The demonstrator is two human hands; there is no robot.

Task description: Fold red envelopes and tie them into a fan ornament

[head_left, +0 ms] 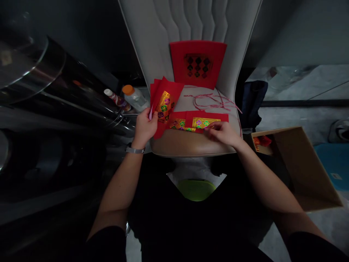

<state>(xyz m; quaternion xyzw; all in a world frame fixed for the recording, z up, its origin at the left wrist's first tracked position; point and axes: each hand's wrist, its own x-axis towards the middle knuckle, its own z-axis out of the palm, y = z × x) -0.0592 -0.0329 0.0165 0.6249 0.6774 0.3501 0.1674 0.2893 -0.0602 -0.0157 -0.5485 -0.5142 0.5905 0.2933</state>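
At the near side of the seat [188, 144], the left hand [146, 125] is pinching a fanned bunch of red envelopes [165, 104] between thumb and fingers — a gold patterned panel is showing on top. The right hand [222, 133] is curling its fingers at the near edge of overlapping red packets [189, 119] that are lying on the seat; whether it is gripping one, I cannot tell. Beyond them, pink cords [208, 96] are lying in loose loops. Farther back, a large red folder [198, 65] is leaning against the backrest [177, 14].
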